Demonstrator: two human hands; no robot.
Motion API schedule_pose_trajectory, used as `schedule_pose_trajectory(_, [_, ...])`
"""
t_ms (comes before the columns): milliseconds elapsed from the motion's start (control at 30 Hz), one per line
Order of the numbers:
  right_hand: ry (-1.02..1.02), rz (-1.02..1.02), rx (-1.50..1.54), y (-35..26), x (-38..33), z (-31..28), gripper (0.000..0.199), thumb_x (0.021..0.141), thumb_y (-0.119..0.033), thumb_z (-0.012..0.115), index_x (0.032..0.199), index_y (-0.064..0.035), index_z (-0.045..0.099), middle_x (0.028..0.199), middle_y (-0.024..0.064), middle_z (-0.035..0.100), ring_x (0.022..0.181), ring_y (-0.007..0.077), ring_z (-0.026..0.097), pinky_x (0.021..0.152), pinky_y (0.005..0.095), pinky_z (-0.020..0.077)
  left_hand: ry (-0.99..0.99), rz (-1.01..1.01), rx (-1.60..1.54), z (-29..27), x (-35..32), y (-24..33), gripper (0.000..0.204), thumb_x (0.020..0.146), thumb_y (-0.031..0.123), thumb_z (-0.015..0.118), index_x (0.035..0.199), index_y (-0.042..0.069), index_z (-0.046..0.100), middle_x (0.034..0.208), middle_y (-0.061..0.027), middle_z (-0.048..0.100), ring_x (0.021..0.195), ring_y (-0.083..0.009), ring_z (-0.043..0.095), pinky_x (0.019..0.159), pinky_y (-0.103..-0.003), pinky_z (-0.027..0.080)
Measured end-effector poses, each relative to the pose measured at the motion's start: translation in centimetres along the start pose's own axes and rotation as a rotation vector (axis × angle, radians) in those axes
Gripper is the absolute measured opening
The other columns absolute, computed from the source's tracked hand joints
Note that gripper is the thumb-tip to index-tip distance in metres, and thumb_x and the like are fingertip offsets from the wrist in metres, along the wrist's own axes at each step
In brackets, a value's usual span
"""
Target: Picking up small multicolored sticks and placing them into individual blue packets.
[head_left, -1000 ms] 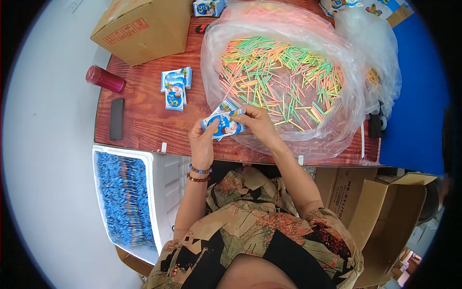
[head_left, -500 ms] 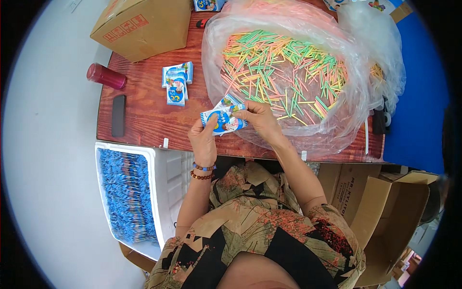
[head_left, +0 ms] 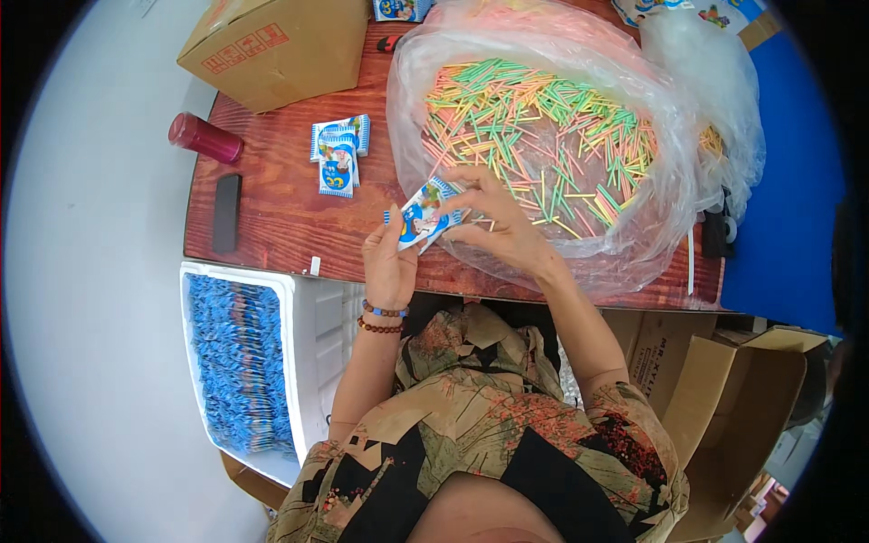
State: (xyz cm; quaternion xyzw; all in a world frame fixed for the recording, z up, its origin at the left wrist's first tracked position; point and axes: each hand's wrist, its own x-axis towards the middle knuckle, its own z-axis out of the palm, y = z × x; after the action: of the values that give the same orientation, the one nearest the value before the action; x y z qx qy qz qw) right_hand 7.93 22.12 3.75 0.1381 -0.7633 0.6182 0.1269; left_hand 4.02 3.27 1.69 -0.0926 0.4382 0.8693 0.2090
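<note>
My left hand (head_left: 389, 265) pinches small blue-and-white sachets (head_left: 422, 217) above the front of the red-brown table. They overlap, so I cannot tell how many there are. My right hand (head_left: 498, 226) is at their right edge, thumb and fingers apart in a curve, with the fingertips close to or touching the sachets. A small pile of similar sachets (head_left: 339, 165) lies on the table, left of my hands. Beyond my right hand spreads a large clear plastic bag (head_left: 412, 118), opened wide, with many thin pink, green and yellow candy sticks (head_left: 543, 118) inside.
A white foam box (head_left: 288, 362) packed with blue sachets stands at the lower left. On the table are a cardboard carton (head_left: 281, 54), a dark red cylinder (head_left: 206, 138) and a black oblong object (head_left: 225, 214). An open cardboard box (head_left: 738, 407) sits at the lower right.
The sachets in my left hand have turned from nearly level to a steep slant. My right hand's fingers have spread from a pinch on them.
</note>
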Motion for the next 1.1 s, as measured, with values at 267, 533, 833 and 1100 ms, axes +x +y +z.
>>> schedule_pose_trajectory(267, [0.017, -0.001, -0.011, -0.1, 0.4, 0.0, 0.031, 0.076, -0.011, 0.075, 0.106, -0.0088, 0.066, 0.132, 0.0108, 0.045, 0.124, 0.0259, 0.042, 0.103, 0.0401, 0.0345, -0.018, 0.015, -0.030, -0.6, 0.2, -0.1, 0.028, 0.098, 0.025, 0.054, 0.096, -0.001, 0.064, 0.097, -0.0086, 0.068, 0.090, -0.0154, 0.064, 0.078, -0.031, 0.051])
schedule_pose_trajectory(533, [-0.141, -0.139, -0.189, 0.0, 0.9, 1.5, 0.023, 0.078, -0.018, 0.074, 0.099, -0.0088, 0.072, 0.136, 0.0090, 0.049, 0.128, 0.0273, 0.042, 0.105, 0.0414, 0.0330, 0.020, 0.095, 0.050, -0.8, -0.5, -0.9, 0.024, 0.097, 0.022, 0.057, 0.093, 0.001, 0.067, 0.092, -0.0052, 0.069, 0.080, -0.0102, 0.065, 0.069, -0.025, 0.052])
schedule_pose_trajectory(833, [0.029, 0.303, -0.159, 3.9, 4.8, -2.8, 0.018, 0.084, -0.020, 0.066, 0.088, -0.0037, 0.070, 0.104, 0.0110, 0.067, 0.098, 0.0244, 0.062, 0.087, 0.0369, 0.0467, 0.162, 0.224, 0.074, -3.7, -0.2, 0.3, 0.023, 0.098, 0.023, 0.055, 0.088, 0.006, 0.067, 0.091, -0.0031, 0.069, 0.080, -0.0098, 0.063, 0.072, -0.027, 0.048])
schedule_pose_trajectory(1100, [-0.005, 0.265, -1.319, 7.9, 13.1, -2.3, 0.034, 0.083, -0.035, 0.062, 0.094, -0.0042, 0.070, 0.100, 0.0134, 0.065, 0.096, 0.0313, 0.062, 0.085, 0.0486, 0.0445, 0.226, 0.171, -0.017, -3.0, -0.6, 0.2, 0.024, 0.097, 0.021, 0.057, 0.087, 0.003, 0.067, 0.086, -0.0039, 0.068, 0.076, -0.0075, 0.063, 0.068, -0.023, 0.049])
